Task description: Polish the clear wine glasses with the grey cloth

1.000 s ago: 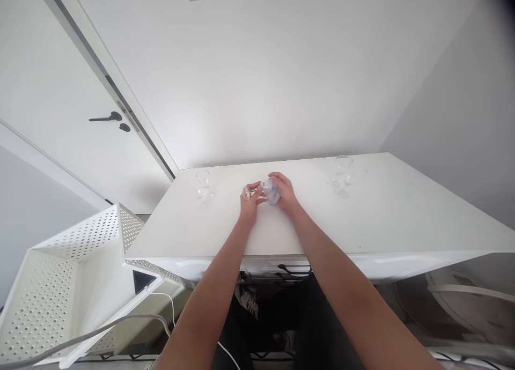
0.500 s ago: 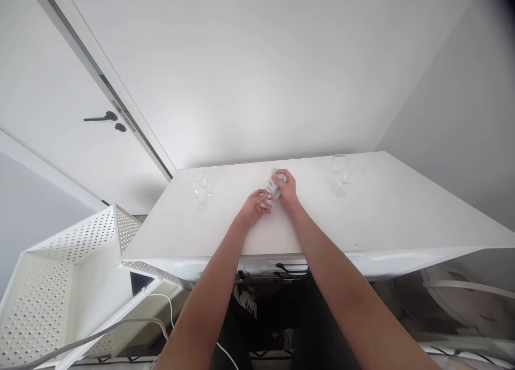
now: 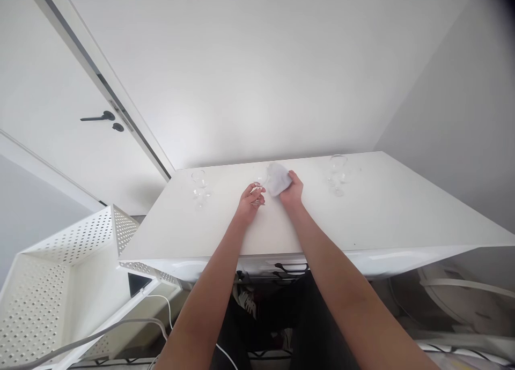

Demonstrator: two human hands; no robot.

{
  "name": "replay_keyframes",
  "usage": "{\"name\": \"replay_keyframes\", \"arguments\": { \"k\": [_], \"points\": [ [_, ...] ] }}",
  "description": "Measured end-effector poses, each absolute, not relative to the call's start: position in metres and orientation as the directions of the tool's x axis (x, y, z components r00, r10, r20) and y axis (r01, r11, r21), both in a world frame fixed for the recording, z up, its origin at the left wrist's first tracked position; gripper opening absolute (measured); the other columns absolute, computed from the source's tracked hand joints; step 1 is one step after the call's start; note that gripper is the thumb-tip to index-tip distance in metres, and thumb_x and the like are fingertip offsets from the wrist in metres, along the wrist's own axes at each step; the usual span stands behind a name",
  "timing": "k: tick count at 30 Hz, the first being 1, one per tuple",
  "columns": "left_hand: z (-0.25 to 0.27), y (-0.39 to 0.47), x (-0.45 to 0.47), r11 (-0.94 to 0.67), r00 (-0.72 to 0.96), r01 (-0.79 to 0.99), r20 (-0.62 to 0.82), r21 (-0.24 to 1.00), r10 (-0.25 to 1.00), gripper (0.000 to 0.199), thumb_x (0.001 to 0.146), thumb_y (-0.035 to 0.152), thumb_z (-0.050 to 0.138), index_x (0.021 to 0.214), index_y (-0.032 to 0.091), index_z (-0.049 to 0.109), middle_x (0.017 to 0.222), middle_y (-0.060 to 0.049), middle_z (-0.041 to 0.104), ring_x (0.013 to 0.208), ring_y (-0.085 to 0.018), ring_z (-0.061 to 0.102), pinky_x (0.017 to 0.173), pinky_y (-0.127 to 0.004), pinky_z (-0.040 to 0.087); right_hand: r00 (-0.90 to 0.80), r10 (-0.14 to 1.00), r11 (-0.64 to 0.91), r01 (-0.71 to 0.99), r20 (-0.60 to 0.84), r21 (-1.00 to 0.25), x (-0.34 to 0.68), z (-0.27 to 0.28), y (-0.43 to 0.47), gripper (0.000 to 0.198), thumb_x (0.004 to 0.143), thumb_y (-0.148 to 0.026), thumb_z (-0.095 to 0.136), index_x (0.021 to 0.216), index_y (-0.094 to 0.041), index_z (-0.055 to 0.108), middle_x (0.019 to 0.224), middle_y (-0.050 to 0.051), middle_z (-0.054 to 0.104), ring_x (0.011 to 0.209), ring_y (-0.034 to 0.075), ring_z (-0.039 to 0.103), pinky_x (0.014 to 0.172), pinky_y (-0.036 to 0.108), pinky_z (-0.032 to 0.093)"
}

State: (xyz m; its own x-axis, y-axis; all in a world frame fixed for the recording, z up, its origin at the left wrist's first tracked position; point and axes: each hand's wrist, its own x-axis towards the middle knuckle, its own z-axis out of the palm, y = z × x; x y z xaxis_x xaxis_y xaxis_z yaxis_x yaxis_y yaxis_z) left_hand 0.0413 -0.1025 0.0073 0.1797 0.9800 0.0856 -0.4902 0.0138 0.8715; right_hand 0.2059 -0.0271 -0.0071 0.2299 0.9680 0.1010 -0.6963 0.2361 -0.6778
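Above the white tabletop (image 3: 306, 220), my left hand (image 3: 249, 201) has its fingers closed around a clear stemmed glass (image 3: 258, 190), whose foot points toward me. The rim end of that glass is faint against the white surface. My right hand (image 3: 293, 190) grips a pale grey-white cloth (image 3: 277, 179), which hangs open beside the glass. Whether cloth and glass touch is hard to tell. Clear glassware (image 3: 200, 185) stands on the left of the tabletop. More clear glassware (image 3: 337, 174) is toward the back right. Its transparency makes the shapes hard to separate.
A white wall rises directly behind the tabletop. At the lower left stands a white perforated shelf unit (image 3: 36, 300) with a grey cable (image 3: 100, 332) crossing it. Black drawer handles (image 3: 290, 266) sit below the front edge. A door with a dark handle (image 3: 98, 116) is at the left.
My right hand has moved slightly right, and the cloth, bunched around the glass before, is now spread out to its right. My left hand has shifted a little left with the glass.
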Motion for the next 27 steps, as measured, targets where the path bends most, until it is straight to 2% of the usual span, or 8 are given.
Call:
{"name": "replay_keyframes", "arguments": {
  "k": [2, 6, 9, 12, 15, 18, 23, 27],
  "points": [
    [0.007, -0.102, 0.041, -0.015, 0.151, -0.496, 0.103, 0.868, 0.983, 0.035, 0.077, 0.038, 0.083, 0.099, 0.022, 0.063, 0.097, -0.004, 0.067, 0.058, -0.006, 0.051, 0.062, -0.026, 0.042, 0.104, 0.987, 0.158, -0.705, 0.12, -0.692, 0.205, -0.006, -0.029, 0.034, 0.063, -0.029, 0.064, 0.096, -0.028, 0.056, 0.081, -0.001, 0.06, 0.081, 0.022, 0.059, 0.07, 0.035, 0.049],
    [0.007, -0.101, 0.04, -0.085, 0.031, -0.487, 0.115, 0.869, 0.993, 0.034, 0.077, 0.04, 0.082, 0.099, 0.022, 0.064, 0.098, -0.005, 0.068, 0.058, -0.007, 0.047, 0.065, -0.028, 0.043, -0.23, 0.946, 0.038, -0.622, 0.228, -0.782, 0.198, 0.004, -0.042, 0.075, 0.058, -0.015, 0.065, 0.129, -0.034, 0.052, 0.075, -0.006, 0.057, 0.069, 0.017, 0.055, 0.064, 0.03, 0.046],
    [0.008, -0.101, 0.038, -0.119, -0.035, -0.539, 0.12, 0.834, 0.992, 0.03, 0.081, 0.04, 0.079, 0.1, 0.022, 0.065, 0.101, -0.004, 0.067, 0.059, -0.006, 0.045, 0.068, -0.027, 0.045, -0.262, 0.933, 0.064, -0.556, 0.248, -0.829, 0.194, 0.009, -0.048, 0.086, 0.064, -0.017, 0.07, 0.142, -0.037, 0.042, 0.073, -0.008, 0.058, 0.067, 0.016, 0.055, 0.065, 0.03, 0.048],
    [0.008, -0.101, 0.037, -0.079, 0.003, -0.555, 0.097, 0.828, 0.995, 0.028, 0.082, 0.038, 0.079, 0.1, 0.021, 0.066, 0.098, -0.003, 0.065, 0.058, -0.005, 0.043, 0.069, -0.027, 0.046, -0.184, 0.954, 0.112, -0.517, 0.238, -0.849, 0.193, 0.008, -0.048, 0.084, 0.066, -0.022, 0.076, 0.143, -0.035, 0.044, 0.074, -0.007, 0.06, 0.064, 0.016, 0.055, 0.061, 0.029, 0.046],
    [0.006, -0.101, 0.041, -0.029, 0.06, -0.501, 0.068, 0.865, 0.996, 0.027, 0.08, 0.039, 0.081, 0.091, 0.02, 0.065, 0.09, -0.003, 0.064, 0.057, -0.005, 0.044, 0.066, -0.028, 0.045, -0.173, 0.952, 0.127, -0.523, 0.251, -0.843, 0.193, 0.007, -0.047, 0.069, 0.07, -0.033, 0.078, 0.134, -0.032, 0.053, 0.092, -0.001, 0.068, 0.073, 0.018, 0.061, 0.062, 0.031, 0.049],
    [0.006, -0.103, 0.045, 0.011, 0.144, -0.459, 0.062, 0.888, 0.988, 0.031, 0.077, 0.04, 0.084, 0.081, 0.018, 0.063, 0.081, -0.003, 0.063, 0.058, -0.008, 0.048, 0.066, -0.029, 0.045, -0.299, 0.925, 0.018, -0.58, 0.234, -0.814, 0.194, 0.01, -0.05, 0.065, 0.074, -0.046, 0.073, 0.135, -0.032, 0.054, 0.109, 0.006, 0.07, 0.082, 0.024, 0.066, 0.063, 0.035, 0.051],
    [0.011, -0.108, 0.046, 0.172, 0.39, -0.442, 0.016, 0.881, 0.921, 0.03, 0.079, 0.038, 0.084, 0.091, 0.014, 0.071, 0.073, -0.002, 0.055, 0.058, -0.008, 0.045, 0.066, -0.03, 0.046, -0.423, 0.881, -0.152, -0.679, 0.213, -0.718, 0.2, 0.018, -0.055, 0.073, 0.076, -0.061, 0.064, 0.139, -0.028, 0.051, 0.113, 0.013, 0.071, 0.095, 0.033, 0.067, 0.057, 0.037, 0.049],
    [0.011, -0.106, 0.045, 0.102, 0.325, -0.44, 0.052, 0.892, 0.944, 0.03, 0.079, 0.04, 0.083, 0.086, 0.013, 0.071, 0.071, -0.001, 0.054, 0.054, -0.007, 0.042, 0.06, -0.028, 0.043, -0.331, 0.908, -0.008, -0.622, 0.255, -0.783, 0.195, 0.021, -0.053, 0.061, 0.083, -0.063, 0.059, 0.13, -0.024, 0.057, 0.107, 0.013, 0.072, 0.091, 0.031, 0.067, 0.057, 0.037, 0.049]
  ]
}}
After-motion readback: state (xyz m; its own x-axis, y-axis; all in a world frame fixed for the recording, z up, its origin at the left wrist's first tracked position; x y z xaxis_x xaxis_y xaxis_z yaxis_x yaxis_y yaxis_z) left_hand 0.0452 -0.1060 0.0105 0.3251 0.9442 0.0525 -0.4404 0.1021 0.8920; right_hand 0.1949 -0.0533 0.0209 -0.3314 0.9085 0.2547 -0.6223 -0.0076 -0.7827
